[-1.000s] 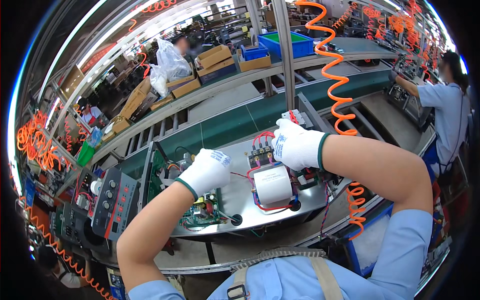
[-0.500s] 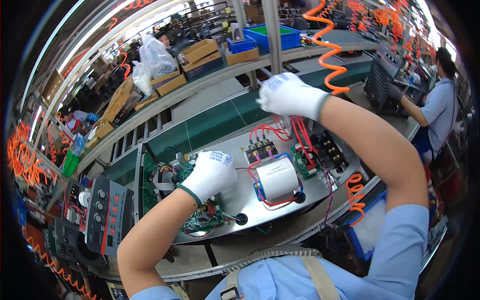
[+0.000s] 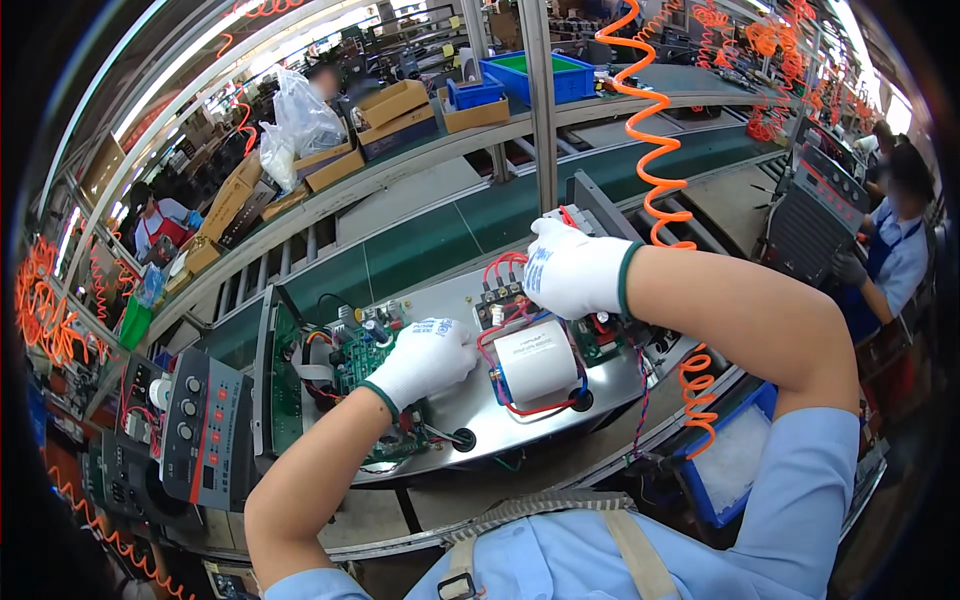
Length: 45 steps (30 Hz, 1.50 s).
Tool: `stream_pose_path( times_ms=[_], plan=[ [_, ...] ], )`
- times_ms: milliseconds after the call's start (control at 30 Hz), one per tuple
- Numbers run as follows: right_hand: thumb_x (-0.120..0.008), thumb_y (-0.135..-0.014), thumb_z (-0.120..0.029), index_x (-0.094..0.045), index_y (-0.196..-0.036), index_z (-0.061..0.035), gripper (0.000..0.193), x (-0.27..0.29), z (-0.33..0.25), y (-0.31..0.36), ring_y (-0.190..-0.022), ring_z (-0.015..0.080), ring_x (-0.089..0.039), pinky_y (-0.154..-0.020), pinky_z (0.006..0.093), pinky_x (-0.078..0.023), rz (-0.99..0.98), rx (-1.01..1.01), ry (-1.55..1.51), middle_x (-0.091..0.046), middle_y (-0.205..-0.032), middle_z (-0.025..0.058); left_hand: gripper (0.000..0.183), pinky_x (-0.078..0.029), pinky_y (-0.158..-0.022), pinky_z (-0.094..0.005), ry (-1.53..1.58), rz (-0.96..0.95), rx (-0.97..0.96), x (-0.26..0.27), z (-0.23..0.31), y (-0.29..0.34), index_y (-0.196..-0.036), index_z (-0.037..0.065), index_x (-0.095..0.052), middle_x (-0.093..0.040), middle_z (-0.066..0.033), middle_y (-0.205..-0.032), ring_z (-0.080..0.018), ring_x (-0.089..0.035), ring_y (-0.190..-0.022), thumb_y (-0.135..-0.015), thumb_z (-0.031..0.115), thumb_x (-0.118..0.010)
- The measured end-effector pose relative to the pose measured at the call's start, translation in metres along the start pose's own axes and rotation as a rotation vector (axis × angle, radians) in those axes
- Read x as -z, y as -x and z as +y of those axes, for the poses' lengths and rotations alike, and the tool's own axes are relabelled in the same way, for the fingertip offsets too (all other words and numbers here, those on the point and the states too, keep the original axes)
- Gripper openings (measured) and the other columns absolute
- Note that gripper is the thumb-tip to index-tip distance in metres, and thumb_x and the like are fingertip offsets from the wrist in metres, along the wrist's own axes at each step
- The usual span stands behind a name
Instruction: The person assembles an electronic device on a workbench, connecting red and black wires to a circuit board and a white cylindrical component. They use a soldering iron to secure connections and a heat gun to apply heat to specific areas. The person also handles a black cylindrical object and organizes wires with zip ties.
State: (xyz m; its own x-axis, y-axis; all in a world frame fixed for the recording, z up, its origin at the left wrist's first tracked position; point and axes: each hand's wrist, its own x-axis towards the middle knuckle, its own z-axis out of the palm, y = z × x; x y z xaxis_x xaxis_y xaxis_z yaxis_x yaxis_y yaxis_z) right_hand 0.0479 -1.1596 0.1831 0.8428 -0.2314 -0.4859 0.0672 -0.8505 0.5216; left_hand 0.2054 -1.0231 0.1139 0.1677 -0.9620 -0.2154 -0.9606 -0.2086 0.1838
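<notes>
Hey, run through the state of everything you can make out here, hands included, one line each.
Left hand: gloved, curled; grip hidden
Right hand: gloved, curled; grip hidden
Metal chassis: uncovered, parts exposed
White cylinder: lying on its side
Control panel: tilted
Orange coiled hose: hanging, stretched
Blue tray: open, white contents
Plastic bag: crumpled

Gloves [image 3: 582,272]: matt cloth
Plate [image 3: 485,405]: smooth, shiny metal
Cylinder [image 3: 536,362]: smooth plastic
Hose [image 3: 660,147]: glossy plastic
Boxes [image 3: 476,118]: matt cardboard

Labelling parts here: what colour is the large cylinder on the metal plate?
White; the large cylinder shows best in the head view.
</notes>
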Motion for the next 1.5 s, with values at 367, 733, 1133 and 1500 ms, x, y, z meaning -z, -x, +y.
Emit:
stream_pose_path(
  times_ms=[367,733,1133,1500],
  plan=[
    [-0.066,-0.081,-0.022,-0.074,-0.087,-0.0189,0.01,-0.021,-0.01,-0.044,-0.073,0.0179,-0.063,-0.075,0.0403,-0.037,0.193,-0.044,0.119,-0.068,-0.075,-0.0015,0.027,-0.053,-0.074,-0.0494,0.041,0.206,-0.124,-0.018,-0.016,0.009,-0.079,0.006,-0.069,-0.068,-0.0212,-0.077,-0.0388,-0.068,-0.077,-0.086,0.025,-0.052],
    [-0.067,-0.08,-0.027,-0.076,-0.091,-0.0139,0.02,0.008,-0.004,-0.029,-0.093,0.0211,-0.066,-0.082,0.0355,-0.04,-0.033,-0.131,0.052,-0.07,-0.093,0.0058,0.027,-0.044,-0.087,-0.043,-0.701,-0.089,0.058,0.068,-0.046,0.12,-0.1,0.012,-0.071,-0.066,-0.0115,-0.102,-0.0272,-0.063,-0.103,-0.074,0.017,-0.067],
    [-0.061,-0.083,-0.019,-0.069,-0.095,-0.0068,0.019,0.004,-0.002,0.02,-0.094,0.0256,-0.068,-0.118,0.0457,-0.023,0.19,-0.106,-0.28,-0.069,-0.083,0.0093,0.015,-0.038,-0.096,-0.0429,-0.718,0.072,-0.047,0.053,-0.067,0.113,-0.086,0.013,-0.072,-0.066,-0.0061,-0.102,-0.0234,-0.06,-0.107,-0.071,0.014,-0.07],
    [-0.072,-0.088,-0.025,-0.063,-0.108,-0.0017,0.032,0.013,0.006,0.056,-0.088,0.0241,-0.069,-0.077,0.0351,-0.054,0.366,-0.17,-0.873,-0.07,-0.096,0.0106,0.033,-0.034,-0.104,-0.0485,-0.517,0.688,-0.362,0.063,0.002,0.053,-0.105,0.011,-0.068,-0.064,-0.0111,-0.113,-0.0271,-0.058,-0.114,-0.072,0.009,-0.068]
  ],
)
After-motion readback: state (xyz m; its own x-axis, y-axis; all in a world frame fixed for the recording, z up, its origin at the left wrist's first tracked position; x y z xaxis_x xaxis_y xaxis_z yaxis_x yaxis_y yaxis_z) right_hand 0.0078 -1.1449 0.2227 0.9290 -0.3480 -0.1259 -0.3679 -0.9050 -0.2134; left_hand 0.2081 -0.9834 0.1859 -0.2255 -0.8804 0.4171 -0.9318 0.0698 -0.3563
